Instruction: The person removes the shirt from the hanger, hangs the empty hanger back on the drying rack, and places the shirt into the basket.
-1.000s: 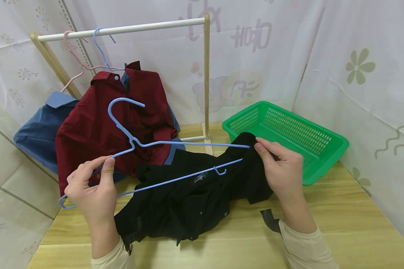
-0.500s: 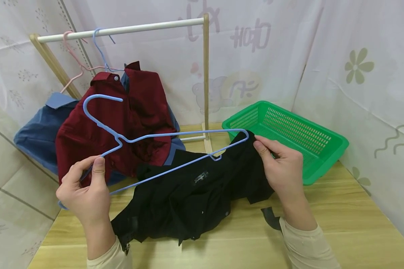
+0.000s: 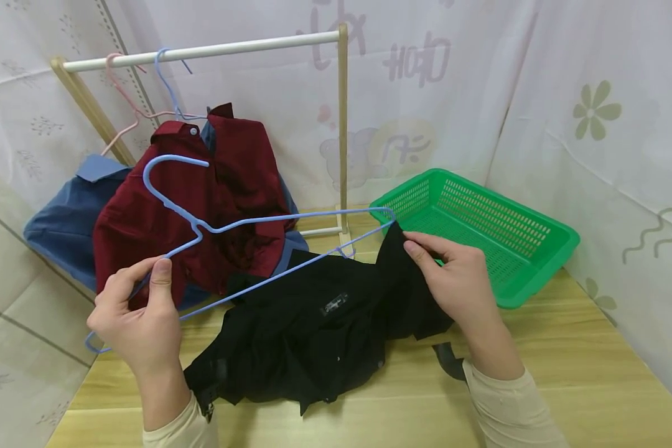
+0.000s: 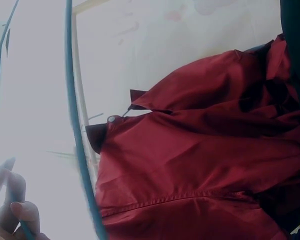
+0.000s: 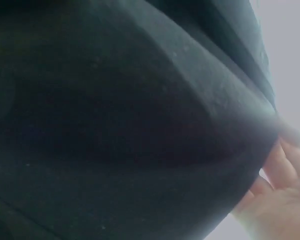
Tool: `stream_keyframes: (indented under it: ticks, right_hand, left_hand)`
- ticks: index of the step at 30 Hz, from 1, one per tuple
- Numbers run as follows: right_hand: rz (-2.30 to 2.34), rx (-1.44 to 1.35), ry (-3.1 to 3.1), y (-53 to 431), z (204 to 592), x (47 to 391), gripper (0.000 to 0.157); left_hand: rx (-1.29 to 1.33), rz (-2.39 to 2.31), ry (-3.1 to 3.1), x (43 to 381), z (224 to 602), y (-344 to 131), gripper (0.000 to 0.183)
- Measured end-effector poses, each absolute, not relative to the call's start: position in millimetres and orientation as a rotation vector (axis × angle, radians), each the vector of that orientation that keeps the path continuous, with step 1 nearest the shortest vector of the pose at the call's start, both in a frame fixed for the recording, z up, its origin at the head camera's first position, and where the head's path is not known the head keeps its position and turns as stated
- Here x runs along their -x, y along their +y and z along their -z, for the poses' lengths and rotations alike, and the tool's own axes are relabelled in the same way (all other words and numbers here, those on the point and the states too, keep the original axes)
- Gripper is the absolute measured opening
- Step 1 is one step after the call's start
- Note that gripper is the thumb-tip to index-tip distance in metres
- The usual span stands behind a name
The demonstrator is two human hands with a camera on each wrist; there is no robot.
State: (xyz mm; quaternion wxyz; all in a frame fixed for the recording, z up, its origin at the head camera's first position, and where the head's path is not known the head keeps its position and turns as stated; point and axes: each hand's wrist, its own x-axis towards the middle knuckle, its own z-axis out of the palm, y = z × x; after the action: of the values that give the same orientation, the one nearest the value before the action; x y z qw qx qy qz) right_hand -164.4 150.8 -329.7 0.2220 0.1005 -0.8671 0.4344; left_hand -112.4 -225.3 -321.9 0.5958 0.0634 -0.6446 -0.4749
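My left hand point(image 3: 140, 317) pinches one shoulder arm of a light blue clothes hanger point(image 3: 274, 218) between thumb and fingers, its hook up and to the left. A black shirt point(image 3: 308, 336) lies rumpled on the table, with a label in its neck. Between thumb and fingertips, my right hand point(image 3: 453, 274) holds a lifted part of that shirt. The hanger's right end is right at the top of this raised cloth. In the right wrist view the black cloth fills most of the picture, beside the right hand's fingers point(image 5: 282, 170).
Behind stands a garment rack point(image 3: 201, 51) with a white rail and wooden posts. From it hang a dark red shirt point(image 3: 173, 180) and a blue garment point(image 3: 67, 211). A green plastic basket point(image 3: 543, 218) stands at the back right of the wooden table point(image 3: 582, 386).
The hanger has shifted left and slightly up, its right end coming out from the black cloth. My right hand has moved slightly left with the shirt.
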Motion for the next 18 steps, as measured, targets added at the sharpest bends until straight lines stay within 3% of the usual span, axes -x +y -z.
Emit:
stream_keyframes:
  ticks: [11,18]
  right_hand:
    - [-1.09,-0.578,-2.64,149.8,321.7,166.9,0.025]
    - [-0.941,-0.739,-2.693,147.4,300.9,185.6,0.026]
  left_hand:
    - [-0.21,1.152,-1.475,108.5,312.1,-229.2,0.024]
    - [-0.293,1.041,-1.537,103.1,299.1,-240.5,0.025]
